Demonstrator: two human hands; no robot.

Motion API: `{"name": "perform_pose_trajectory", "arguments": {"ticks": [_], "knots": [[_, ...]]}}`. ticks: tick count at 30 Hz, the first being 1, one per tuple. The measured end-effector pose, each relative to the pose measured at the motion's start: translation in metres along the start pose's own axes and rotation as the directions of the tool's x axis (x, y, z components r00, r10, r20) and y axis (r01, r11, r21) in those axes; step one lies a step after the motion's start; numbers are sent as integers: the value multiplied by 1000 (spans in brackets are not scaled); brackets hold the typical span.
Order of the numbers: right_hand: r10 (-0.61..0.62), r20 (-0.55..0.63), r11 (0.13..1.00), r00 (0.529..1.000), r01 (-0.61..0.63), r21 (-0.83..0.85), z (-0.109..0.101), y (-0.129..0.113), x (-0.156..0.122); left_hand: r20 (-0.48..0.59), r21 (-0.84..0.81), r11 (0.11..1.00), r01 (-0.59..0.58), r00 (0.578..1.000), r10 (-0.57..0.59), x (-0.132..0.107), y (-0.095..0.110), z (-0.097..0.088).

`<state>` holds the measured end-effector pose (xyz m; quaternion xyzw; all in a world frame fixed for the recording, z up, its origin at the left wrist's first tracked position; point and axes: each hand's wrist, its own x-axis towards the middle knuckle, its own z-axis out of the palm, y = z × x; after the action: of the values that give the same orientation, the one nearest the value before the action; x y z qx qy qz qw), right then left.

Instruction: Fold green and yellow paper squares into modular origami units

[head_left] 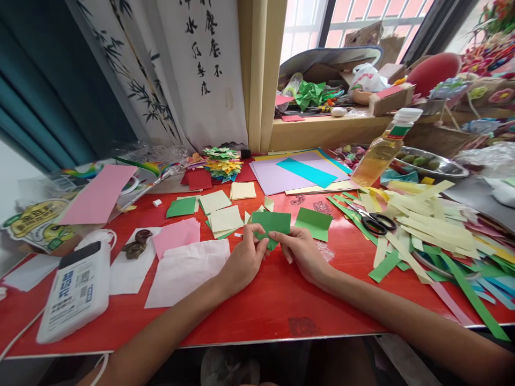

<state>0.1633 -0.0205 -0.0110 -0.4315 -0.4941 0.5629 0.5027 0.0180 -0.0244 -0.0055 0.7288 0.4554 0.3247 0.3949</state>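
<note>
A partly folded sheet of green paper (271, 221) is held between my two hands, a little above the red table. My left hand (250, 256) pinches its lower left side with thumb and fingers. On the lower right, my right hand (301, 251) grips the same sheet, its thumb on the front. Just beyond my right hand lies another green square (314, 224) with a crease across it. Left of my hands are pale yellow squares (226, 220) stacked over green ones, plus a separate green square (181, 207). My lower fingers are partly hidden behind the paper and palms.
Black-handled scissors (376, 222) lie beside a heap of paper strips (432, 220) at right. Behind them stands a bottle (380, 153) of yellow liquid. A white power bank (78, 289) and pink paper (177, 236) are at left. A stack of folded pieces (222, 163) stands at the back.
</note>
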Motion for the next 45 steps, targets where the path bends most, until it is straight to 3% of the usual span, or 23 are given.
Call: {"name": "perform_pose_trajectory", "arguments": {"ticks": [13,17,23,32,35,40,45], "knots": [[41,-53,998,998,-39,44,-1,-1,1,-55,31,985,-171,983,173,2,-8,6],[35,-56,998,998,-32,49,-2,-1,2,-57,-139,983,-118,992,111,2,-2,3],[53,-2,999,999,-53,-12,-1,-3,2,-183,-334,940,-76,983,15,5,4,-5],[50,5,998,999,-50,-41,1,-7,1,-123,-497,867,-12,991,-57,7,6,-11],[53,10,997,999,-52,-60,-1,-5,2,-153,-460,888,-5,985,-74,8,5,-12],[98,151,994,984,-89,-65,-5,-7,4,-270,-292,956,-13,960,-69,11,2,-18],[-3,84,995,996,11,-98,-9,-7,7,-224,-160,987,7,974,-43,14,-3,-22]]}}
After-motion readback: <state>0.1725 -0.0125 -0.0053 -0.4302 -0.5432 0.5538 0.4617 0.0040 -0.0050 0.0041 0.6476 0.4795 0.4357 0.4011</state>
